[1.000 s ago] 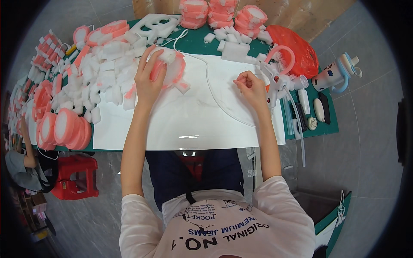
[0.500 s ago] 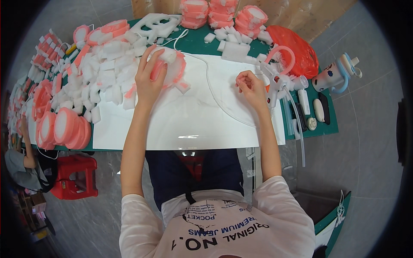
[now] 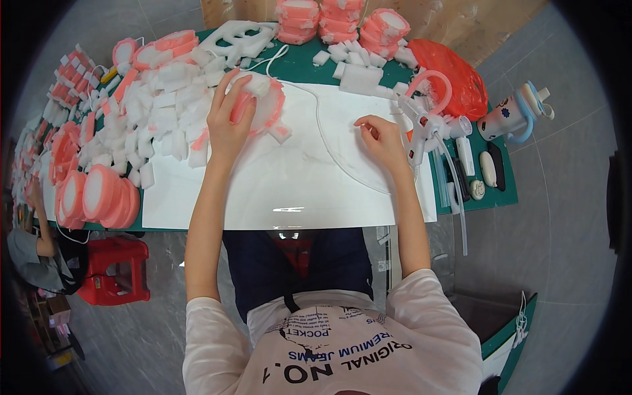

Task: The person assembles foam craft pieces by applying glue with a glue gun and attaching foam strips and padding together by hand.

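My left hand (image 3: 229,122) reaches to the far left part of the white board (image 3: 296,191) and grips a round pink-and-white foam disc (image 3: 266,99) from above. Small pink scraps lie beside the disc. My right hand (image 3: 382,141) rests on the right part of the board with its fingers curled down; whether it holds anything is hidden. Just right of it lies a white glue gun (image 3: 418,128) with a pink loop above it. A thin white cord (image 3: 329,148) curves across the board between my hands.
White foam blocks (image 3: 164,112) are heaped left of the board, with stacks of pink-rimmed discs (image 3: 99,197) at the near left and more stacks (image 3: 342,20) at the back. A red bag (image 3: 454,72), a cup with a blue handle (image 3: 513,115), a red stool (image 3: 115,270) and another person (image 3: 33,243) surround the table.
A small pink piece seen at my right fingertips half a second ago no longer shows. My left hand stays on the foam disc with little movement.
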